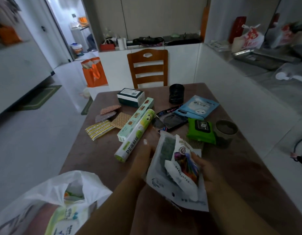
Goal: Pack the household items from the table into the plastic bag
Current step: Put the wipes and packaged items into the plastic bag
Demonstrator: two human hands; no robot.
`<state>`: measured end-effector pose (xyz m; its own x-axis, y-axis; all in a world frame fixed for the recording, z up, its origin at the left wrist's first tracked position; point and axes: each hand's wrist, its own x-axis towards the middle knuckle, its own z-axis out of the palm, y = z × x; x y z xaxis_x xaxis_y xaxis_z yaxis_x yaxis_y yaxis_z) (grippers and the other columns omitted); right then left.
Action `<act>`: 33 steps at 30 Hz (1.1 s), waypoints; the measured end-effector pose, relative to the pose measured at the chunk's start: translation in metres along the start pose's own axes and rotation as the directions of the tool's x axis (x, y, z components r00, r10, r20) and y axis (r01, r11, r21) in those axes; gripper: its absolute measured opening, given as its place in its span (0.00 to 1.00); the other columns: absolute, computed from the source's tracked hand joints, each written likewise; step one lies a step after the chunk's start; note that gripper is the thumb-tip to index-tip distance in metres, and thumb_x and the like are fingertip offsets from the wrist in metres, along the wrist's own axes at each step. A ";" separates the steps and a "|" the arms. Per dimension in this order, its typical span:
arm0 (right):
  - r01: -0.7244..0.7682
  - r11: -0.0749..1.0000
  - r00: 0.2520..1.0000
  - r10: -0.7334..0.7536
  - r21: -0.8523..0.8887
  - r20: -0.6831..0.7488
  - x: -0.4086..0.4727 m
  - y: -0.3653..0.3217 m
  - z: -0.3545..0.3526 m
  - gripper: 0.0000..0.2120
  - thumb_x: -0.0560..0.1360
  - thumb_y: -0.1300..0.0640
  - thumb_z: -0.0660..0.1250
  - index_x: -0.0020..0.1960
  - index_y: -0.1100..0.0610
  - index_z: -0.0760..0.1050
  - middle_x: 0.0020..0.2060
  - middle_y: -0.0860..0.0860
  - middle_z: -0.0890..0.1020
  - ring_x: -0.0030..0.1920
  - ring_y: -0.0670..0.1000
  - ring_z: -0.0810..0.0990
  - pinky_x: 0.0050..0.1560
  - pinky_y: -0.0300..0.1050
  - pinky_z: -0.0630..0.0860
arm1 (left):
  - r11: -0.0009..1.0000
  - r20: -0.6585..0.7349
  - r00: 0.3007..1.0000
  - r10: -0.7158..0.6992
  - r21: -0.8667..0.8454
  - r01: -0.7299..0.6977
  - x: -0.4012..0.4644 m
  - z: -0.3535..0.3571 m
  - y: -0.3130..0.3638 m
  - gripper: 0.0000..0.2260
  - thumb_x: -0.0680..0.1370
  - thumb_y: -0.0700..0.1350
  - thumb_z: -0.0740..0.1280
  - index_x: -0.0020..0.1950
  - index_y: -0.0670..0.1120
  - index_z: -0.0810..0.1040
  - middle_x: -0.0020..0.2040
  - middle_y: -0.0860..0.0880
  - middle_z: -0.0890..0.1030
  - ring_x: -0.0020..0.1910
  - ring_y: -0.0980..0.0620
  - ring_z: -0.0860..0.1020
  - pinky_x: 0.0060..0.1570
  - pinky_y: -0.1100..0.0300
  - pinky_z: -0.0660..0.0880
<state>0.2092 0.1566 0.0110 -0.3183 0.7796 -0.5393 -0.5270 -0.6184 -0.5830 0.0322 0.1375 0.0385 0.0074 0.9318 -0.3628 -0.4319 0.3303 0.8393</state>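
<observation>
1. Left hand (146, 150) and right hand (206, 168) are closed around a stack of flat white packets (174, 168), maybe two, gathered to pack together.
2. The crinkly white plastic bag (50, 189) waits open, near left.

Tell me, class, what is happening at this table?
A person is packing household items. Both hands, left hand and right hand, hold flat white packets above the table. The white bag sits open at the near left with some items inside. Rolls, boxes, cloths and wipes still lie on the table.
</observation>
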 end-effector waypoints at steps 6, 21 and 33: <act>-0.020 0.997 0.995 0.027 -0.068 0.099 -0.007 -0.004 0.043 0.22 0.79 0.50 0.57 0.69 0.62 0.70 0.62 0.61 0.77 0.60 0.61 0.78 0.56 0.57 0.78 | 0.964 -0.187 0.965 0.185 0.226 -0.141 -0.037 -0.036 0.046 0.34 0.77 0.66 0.46 0.41 0.37 0.76 0.41 0.37 0.78 0.41 0.43 0.76 0.46 0.53 0.75; 0.127 0.807 0.974 0.009 -0.577 0.227 -0.088 0.136 0.195 0.26 0.78 0.51 0.60 0.44 0.78 0.75 0.31 0.70 0.81 0.44 0.66 0.79 0.69 0.48 0.67 | 0.335 -0.518 0.802 0.298 0.843 0.420 -0.226 -0.217 0.119 0.38 0.76 0.64 0.38 0.43 0.50 0.85 0.73 0.43 0.68 0.70 0.42 0.66 0.72 0.45 0.52; -0.276 0.837 0.950 0.312 -0.473 -0.003 -0.057 0.216 0.233 0.08 0.76 0.54 0.67 0.43 0.59 0.77 0.36 0.56 0.84 0.31 0.54 0.84 0.29 0.44 0.79 | 0.599 -0.474 0.858 0.198 0.752 0.277 -0.248 -0.233 0.103 0.33 0.77 0.65 0.44 0.45 0.53 0.86 0.62 0.46 0.79 0.56 0.45 0.77 0.67 0.48 0.66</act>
<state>-0.0703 0.0013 0.0571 -0.4639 0.5477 -0.6963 0.0196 -0.7794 -0.6262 -0.2244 -0.0945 0.1204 -0.5064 0.7937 -0.3369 0.4215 0.5687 0.7063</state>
